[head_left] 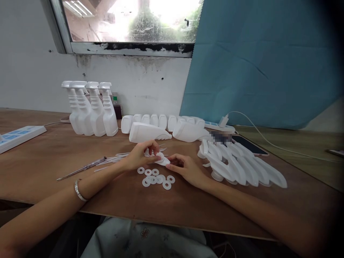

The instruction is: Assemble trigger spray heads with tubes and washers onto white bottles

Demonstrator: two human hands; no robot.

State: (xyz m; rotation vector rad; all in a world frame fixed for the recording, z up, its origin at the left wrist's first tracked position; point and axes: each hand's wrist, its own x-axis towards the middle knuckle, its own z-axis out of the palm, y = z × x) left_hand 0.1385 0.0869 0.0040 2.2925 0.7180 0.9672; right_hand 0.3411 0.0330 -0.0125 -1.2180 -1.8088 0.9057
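pale floral clothing (145, 247) nearest, at the front edge of a brown tabletop (172, 208). from there, left to right. far left: white power strip (23, 138) with blue panels; above, pale wall (29, 57), stained and spotted. next: metal tweezers (85, 167) at a slant, just beyond the left forearm (107, 177) with its silver bracelet (77, 191). further back: four white spray bottles (96, 116), upright in a close row, beside a dark box (117, 111). above: bright window (145, 21), frame smeared black along the bottom. centre: thin white tubes (116, 157) in a loose pile, partly behind the left hand (142, 154); behind that, white bottles (149, 133) lying down. left thumb and fingers pinching a small white piece (162, 162), right hand (189, 169) gripping its other end by the fingertips. clear of the table or touching: can't tell. below: flat white rings (162, 178), some overlapping. right: curved white pieces (243, 168) fanned out near a dark-screened device (248, 144); behind, second power strip (212, 125) with charger (223, 121), below a hanging teal cloth (255, 64).
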